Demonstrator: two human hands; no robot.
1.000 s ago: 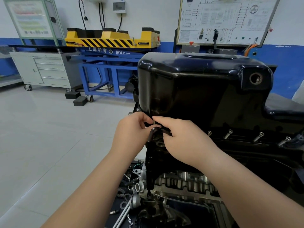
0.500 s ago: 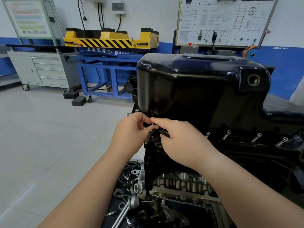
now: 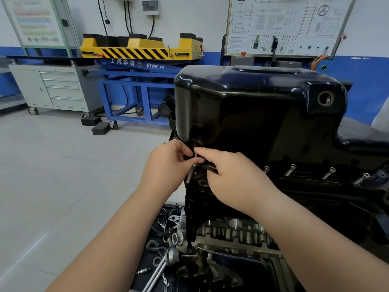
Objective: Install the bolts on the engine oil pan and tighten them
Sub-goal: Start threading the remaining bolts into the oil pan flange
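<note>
Both hands meet at the near left corner of the black oil pan (image 3: 252, 112), which sits upside down on top of the engine (image 3: 231, 230). The left hand (image 3: 168, 163) has its fingers curled, with thumb and forefinger pinched in at a small silver bolt (image 3: 195, 154) standing at the pan's bottom edge. The right hand (image 3: 235, 178) reaches in from the other side. Its forefinger tip touches the same bolt, and its remaining fingers curl over the long arm of a dark L-shaped hex key (image 3: 192, 172). The key's short arm hangs down just below the bolt, against the front of the engine; whether its tip sits in anything cannot be told.

Along the pan's flange to the right, four more bolts (image 3: 290, 169) stick up at a slant in a row, their heads well proud of the flange. A round drain hole (image 3: 325, 98) shows near the pan's upper right corner.

Beneath the engine lie loose parts, among them a chain (image 3: 155, 247) and a long metal bar (image 3: 157, 270). Behind, a yellow platform with black stripes (image 3: 136, 47) rests on a blue frame (image 3: 130, 85), beside a grey drawer cabinet (image 3: 56, 87) on castors. A wiring diagram board (image 3: 284, 24) hangs on the wall above the pan.
</note>
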